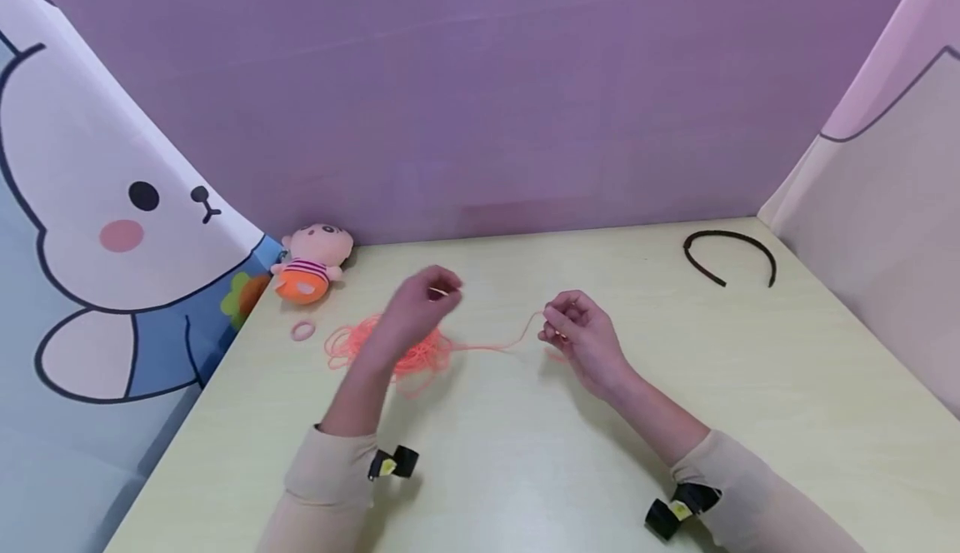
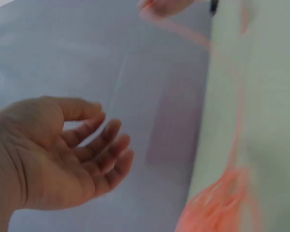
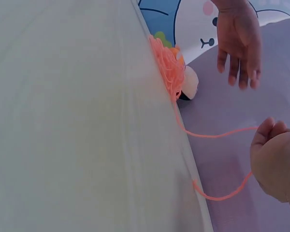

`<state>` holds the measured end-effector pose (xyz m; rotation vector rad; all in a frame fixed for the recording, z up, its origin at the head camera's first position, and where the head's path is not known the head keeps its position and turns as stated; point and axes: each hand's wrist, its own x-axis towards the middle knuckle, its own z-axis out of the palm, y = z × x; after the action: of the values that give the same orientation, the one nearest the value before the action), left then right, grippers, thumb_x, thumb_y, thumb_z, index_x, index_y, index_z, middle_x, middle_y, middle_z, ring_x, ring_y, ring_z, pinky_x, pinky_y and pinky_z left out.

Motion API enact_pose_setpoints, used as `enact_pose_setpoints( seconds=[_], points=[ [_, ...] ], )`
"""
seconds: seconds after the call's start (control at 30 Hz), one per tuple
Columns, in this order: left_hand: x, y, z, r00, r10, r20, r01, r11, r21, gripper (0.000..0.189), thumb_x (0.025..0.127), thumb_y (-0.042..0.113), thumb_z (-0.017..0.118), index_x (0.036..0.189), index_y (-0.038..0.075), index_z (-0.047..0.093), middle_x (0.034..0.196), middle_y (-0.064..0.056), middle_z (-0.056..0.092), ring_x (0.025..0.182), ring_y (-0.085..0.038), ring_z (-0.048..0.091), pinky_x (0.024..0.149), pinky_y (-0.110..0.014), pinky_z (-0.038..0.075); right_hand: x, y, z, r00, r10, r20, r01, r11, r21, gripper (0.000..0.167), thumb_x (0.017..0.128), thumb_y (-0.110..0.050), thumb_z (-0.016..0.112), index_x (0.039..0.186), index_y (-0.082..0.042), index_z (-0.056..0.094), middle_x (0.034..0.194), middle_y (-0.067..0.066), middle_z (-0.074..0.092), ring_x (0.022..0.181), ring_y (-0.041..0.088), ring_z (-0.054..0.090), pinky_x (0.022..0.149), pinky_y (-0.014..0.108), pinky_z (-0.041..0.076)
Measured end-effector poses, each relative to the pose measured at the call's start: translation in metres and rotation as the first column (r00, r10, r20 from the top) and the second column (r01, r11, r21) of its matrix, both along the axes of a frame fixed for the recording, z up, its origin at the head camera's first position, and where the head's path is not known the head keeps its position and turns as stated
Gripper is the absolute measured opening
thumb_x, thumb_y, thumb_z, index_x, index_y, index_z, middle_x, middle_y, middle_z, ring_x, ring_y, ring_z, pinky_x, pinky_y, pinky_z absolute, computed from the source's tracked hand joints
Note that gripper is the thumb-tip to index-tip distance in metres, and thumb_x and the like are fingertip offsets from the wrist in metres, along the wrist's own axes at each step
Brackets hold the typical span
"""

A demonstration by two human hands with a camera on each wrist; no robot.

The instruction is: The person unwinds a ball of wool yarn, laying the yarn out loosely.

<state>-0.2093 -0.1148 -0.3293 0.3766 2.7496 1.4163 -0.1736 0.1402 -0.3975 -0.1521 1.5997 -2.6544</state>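
A loose heap of coral-orange yarn lies on the table, left of the middle. One strand runs from it up to my right hand, which pinches it between thumb and fingers. Beyond that grip, the tail of the strand hangs down to the tabletop in the right wrist view. My left hand is raised over the heap and hides part of it. In the left wrist view, its fingers are relaxed and slightly bent, with nothing held.
At the back left sits a pink plush doll with orange bottoms, and a small pink ring lies in front of it. A black headband lies at the back right. A purple cloth hangs behind the table.
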Motion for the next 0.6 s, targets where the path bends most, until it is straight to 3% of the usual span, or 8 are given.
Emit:
enact_pose_setpoints(
  seconds=[0.13, 0.33, 0.47, 0.6],
  points=[
    [0.004, 0.025, -0.014, 0.991, -0.130, 0.003, 0.130, 0.991, 0.044, 0.016, 0.097, 0.014, 0.068, 0.112, 0.011, 0.065, 0.103, -0.002, 0.067, 0.104, -0.021, 0.063, 0.082, -0.038, 0.053, 0.001, -0.002, 0.001, 0.998, 0.056, -0.014, -0.056, 0.998, 0.015, 0.010, 0.100, 0.001, 0.059, 0.104, -0.007, 0.054, 0.094, 0.004, 0.059, 0.073, 0.013, 0.058, 0.078, 0.027, 0.056],
    [0.013, 0.050, -0.027, 0.969, -0.245, 0.011, 0.244, 0.967, 0.076, 0.022, 0.097, 0.017, 0.069, 0.118, 0.011, 0.063, 0.106, 0.001, 0.068, 0.105, -0.017, 0.063, 0.084, -0.034, 0.054, 0.003, -0.001, 0.002, 0.995, 0.102, -0.004, -0.102, 0.995, 0.011, 0.010, 0.101, 0.000, 0.059, 0.104, -0.007, 0.054, 0.095, 0.003, 0.060, 0.074, 0.012, 0.059, 0.079, 0.027, 0.056],
    [0.019, 0.060, -0.030, 0.958, -0.285, 0.028, 0.282, 0.957, 0.072, 0.018, 0.098, 0.018, 0.068, 0.114, 0.009, 0.066, 0.100, -0.001, 0.069, 0.097, -0.016, 0.063, 0.078, -0.032, 0.054, 0.003, -0.001, 0.002, 0.991, 0.136, -0.015, -0.136, 0.991, -0.001, 0.009, 0.100, -0.001, 0.060, 0.104, -0.006, 0.054, 0.095, 0.003, 0.061, 0.075, 0.013, 0.058, 0.078, 0.025, 0.056],
    [0.020, 0.059, -0.029, 0.961, -0.278, 0.009, 0.276, 0.958, 0.083, 0.007, 0.099, 0.015, 0.067, 0.103, 0.009, 0.068, 0.091, -0.005, 0.068, 0.088, -0.024, 0.065, 0.069, -0.031, 0.051, 0.003, -0.001, 0.002, 0.989, 0.148, -0.017, -0.148, 0.989, 0.002, 0.010, 0.100, -0.002, 0.062, 0.104, -0.007, 0.054, 0.094, 0.003, 0.061, 0.074, 0.013, 0.058, 0.077, 0.025, 0.056]
  ],
)
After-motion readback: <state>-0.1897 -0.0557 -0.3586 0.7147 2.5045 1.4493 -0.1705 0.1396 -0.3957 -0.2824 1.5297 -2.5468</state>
